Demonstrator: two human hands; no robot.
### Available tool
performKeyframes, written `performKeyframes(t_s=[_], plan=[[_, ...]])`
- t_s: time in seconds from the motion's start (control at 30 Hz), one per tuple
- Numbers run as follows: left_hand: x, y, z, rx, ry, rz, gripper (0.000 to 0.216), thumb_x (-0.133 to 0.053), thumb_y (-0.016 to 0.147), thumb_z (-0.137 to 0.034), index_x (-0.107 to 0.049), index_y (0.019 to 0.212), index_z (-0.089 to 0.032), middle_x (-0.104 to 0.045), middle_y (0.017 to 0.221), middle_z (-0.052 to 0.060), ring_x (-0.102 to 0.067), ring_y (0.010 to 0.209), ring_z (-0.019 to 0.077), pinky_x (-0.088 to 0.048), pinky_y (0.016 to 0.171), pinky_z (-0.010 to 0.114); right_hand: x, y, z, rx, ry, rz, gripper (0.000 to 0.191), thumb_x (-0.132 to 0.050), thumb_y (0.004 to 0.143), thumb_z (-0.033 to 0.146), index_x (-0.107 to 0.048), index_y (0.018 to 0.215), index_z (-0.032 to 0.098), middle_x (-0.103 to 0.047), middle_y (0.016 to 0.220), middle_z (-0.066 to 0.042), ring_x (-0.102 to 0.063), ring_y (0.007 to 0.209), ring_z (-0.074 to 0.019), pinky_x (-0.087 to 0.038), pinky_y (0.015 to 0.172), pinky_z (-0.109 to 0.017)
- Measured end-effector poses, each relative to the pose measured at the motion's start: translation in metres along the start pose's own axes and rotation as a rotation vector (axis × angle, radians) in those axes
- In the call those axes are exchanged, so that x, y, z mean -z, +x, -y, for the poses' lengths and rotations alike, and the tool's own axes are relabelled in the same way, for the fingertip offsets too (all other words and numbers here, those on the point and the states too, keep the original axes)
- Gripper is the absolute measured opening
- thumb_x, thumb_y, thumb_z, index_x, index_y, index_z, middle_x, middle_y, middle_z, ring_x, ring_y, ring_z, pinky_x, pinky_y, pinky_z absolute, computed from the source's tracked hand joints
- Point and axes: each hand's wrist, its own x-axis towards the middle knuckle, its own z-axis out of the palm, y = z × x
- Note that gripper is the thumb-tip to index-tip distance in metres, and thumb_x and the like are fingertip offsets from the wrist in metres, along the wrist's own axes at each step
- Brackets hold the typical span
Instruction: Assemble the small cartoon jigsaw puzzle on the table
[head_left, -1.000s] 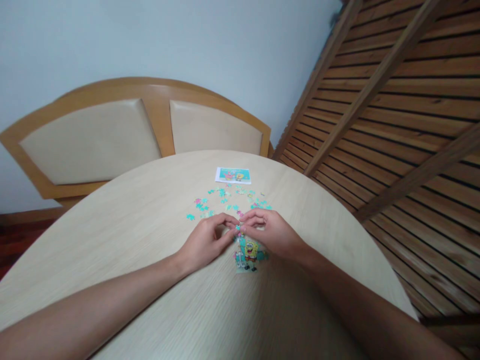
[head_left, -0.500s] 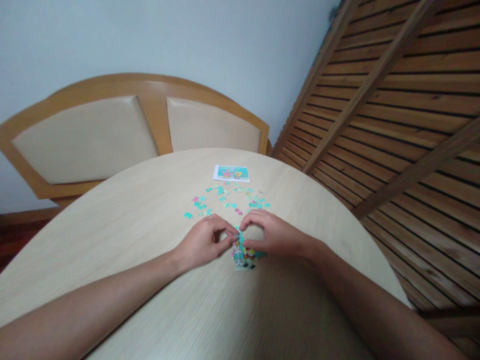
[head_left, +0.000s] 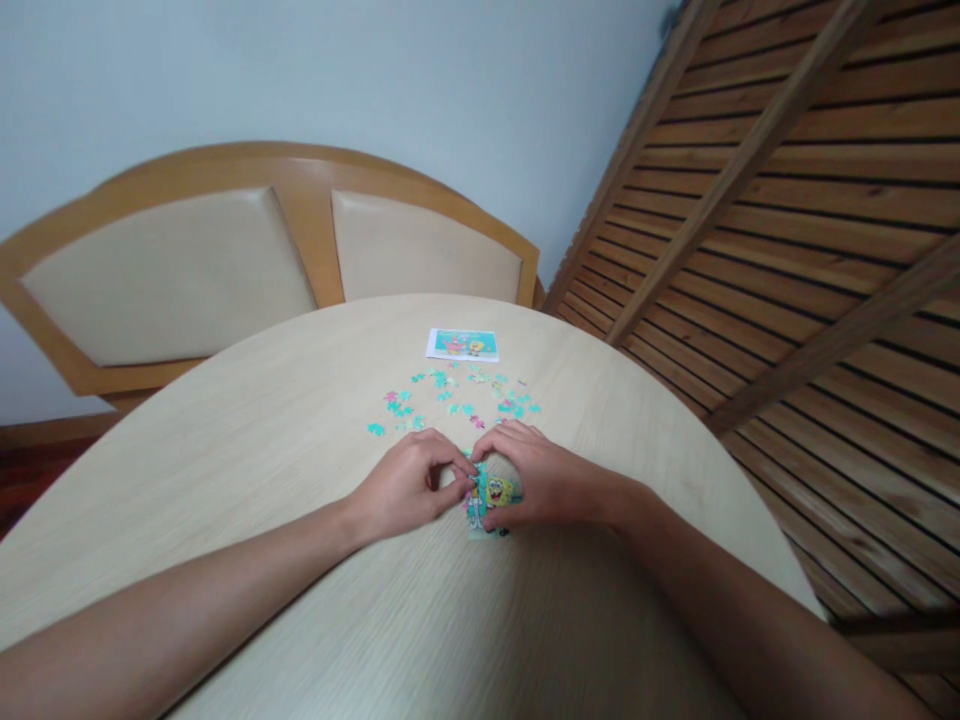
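A partly joined jigsaw puzzle (head_left: 498, 490) lies flat on the table between my hands, showing a yellow square cartoon figure on teal. From the left, my left hand (head_left: 411, 482) pinches with thumb and fingertips at the puzzle's upper left edge; whatever piece is in that pinch is mostly covered. My right hand (head_left: 551, 474) curves round the puzzle from the right, its index fingertip at the top edge and its thumb on the lower part. The right-hand side of the puzzle is partly hidden by this hand.
Loose jigsaw pieces (head_left: 440, 379), teal with some pink and yellow, are scattered beyond my hands. Behind them lies a picture card (head_left: 466, 345) on the round wooden table (head_left: 247, 420). A padded chair back (head_left: 322, 240) and a slatted wooden panel (head_left: 787, 220) stand past the table.
My right thumb has slid down the puzzle toward the near edge, uncovering the yellow figure's face. The right index finger has shifted slightly left; my left hand stays almost in place.
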Motion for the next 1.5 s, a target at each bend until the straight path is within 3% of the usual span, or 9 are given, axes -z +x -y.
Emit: performKeyframes(t_s=[0.77, 0.97, 1.13, 1.37, 1.5], plan=[[0.001, 0.0, -0.002, -0.057, 0.129, 0.004, 0.007, -0.068, 0.085, -0.022, -0.073, 0.09, -0.022, -0.072, 0.086, 0.003, -0.063, 0.089, 0.022, -0.049, 0.085, 0.038, -0.001, 0.001, 0.0, 0.007, 0.006, -0.017, 0.055, -0.087, 0.068, 0.048, -0.061, 0.109, 0.022, -0.064, 0.113, -0.006, -0.055, 0.112, -0.0281, -0.039, 0.103, -0.044], [0.008, 0.002, 0.004, 0.057, 0.199, -0.141, 0.016, -0.056, 0.091, -0.023, -0.067, 0.103, -0.02, -0.071, 0.093, 0.006, -0.063, 0.09, 0.023, -0.05, 0.084, 0.04, 0.001, 0.001, 0.002, 0.022, 0.007, -0.016, 0.049, -0.086, 0.071, 0.047, -0.063, 0.106, 0.022, -0.065, 0.111, -0.005, -0.056, 0.112, -0.0267, -0.037, 0.107, -0.044], [0.019, 0.006, 0.023, 0.065, 0.292, -0.215, 0.019, -0.056, 0.091, -0.023, -0.063, 0.108, -0.02, -0.069, 0.105, 0.008, -0.06, 0.1, 0.0261, -0.046, 0.095, 0.049, 0.001, 0.004, 0.005, 0.049, 0.007, -0.067, 0.024, -0.072, 0.089, 0.042, -0.068, 0.101, 0.021, -0.069, 0.107, -0.006, -0.06, 0.109, -0.0241, -0.039, 0.105, -0.042], [0.015, 0.006, 0.023, -0.027, 0.286, -0.14, 0.026, -0.062, 0.09, -0.028, -0.061, 0.115, -0.021, -0.066, 0.122, 0.009, -0.059, 0.116, 0.0273, -0.043, 0.105, 0.051, -0.005, 0.006, 0.0, 0.067, -0.002, -0.1, 0.024, -0.072, 0.089, 0.039, -0.072, 0.105, 0.022, -0.069, 0.112, -0.008, -0.06, 0.112, -0.0249, -0.041, 0.104, -0.044], [0.015, 0.005, 0.016, -0.134, 0.282, -0.052, 0.031, -0.064, 0.09, -0.032, -0.061, 0.119, -0.021, -0.065, 0.124, 0.01, -0.058, 0.12, 0.0281, -0.045, 0.105, 0.049, -0.005, 0.007, -0.014, 0.103, 0.036, -0.156, 0.014, -0.06, 0.095, 0.023, -0.071, 0.103, 0.022, -0.072, 0.106, -0.005, -0.063, 0.106, -0.0209, -0.044, 0.1, -0.04]])
